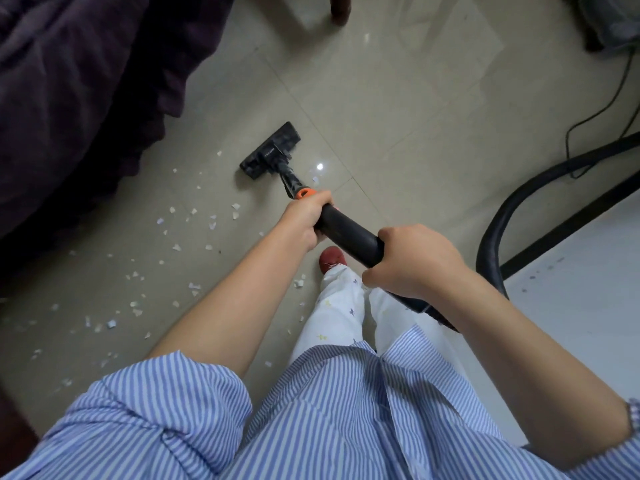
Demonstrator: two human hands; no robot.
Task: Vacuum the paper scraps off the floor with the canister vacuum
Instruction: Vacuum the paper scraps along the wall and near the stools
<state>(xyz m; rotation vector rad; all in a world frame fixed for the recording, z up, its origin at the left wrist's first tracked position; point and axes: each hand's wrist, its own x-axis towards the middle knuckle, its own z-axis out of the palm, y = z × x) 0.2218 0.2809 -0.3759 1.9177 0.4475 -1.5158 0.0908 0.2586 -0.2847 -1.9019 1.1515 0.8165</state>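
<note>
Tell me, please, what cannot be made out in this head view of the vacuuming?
- Canister: out of frame; the hose leaves at the right edge.
- Handle under the right hand and left hand: covered by their grip.
- Floor head: its underside is hidden, so suction is unknowable.
- Lettering on the floor head: too small.
- Paper scraps near the dark bedding: any beneath it are hidden.

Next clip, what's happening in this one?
A person is vacuuming a tiled floor. The left hand grips the wand just below its orange collar, and the right hand grips the handle end where the black hose loops away. The floor head rests on the tiles near a dark bedcover. Many paper scraps lie uncollected to the left of the person's legs.
</note>
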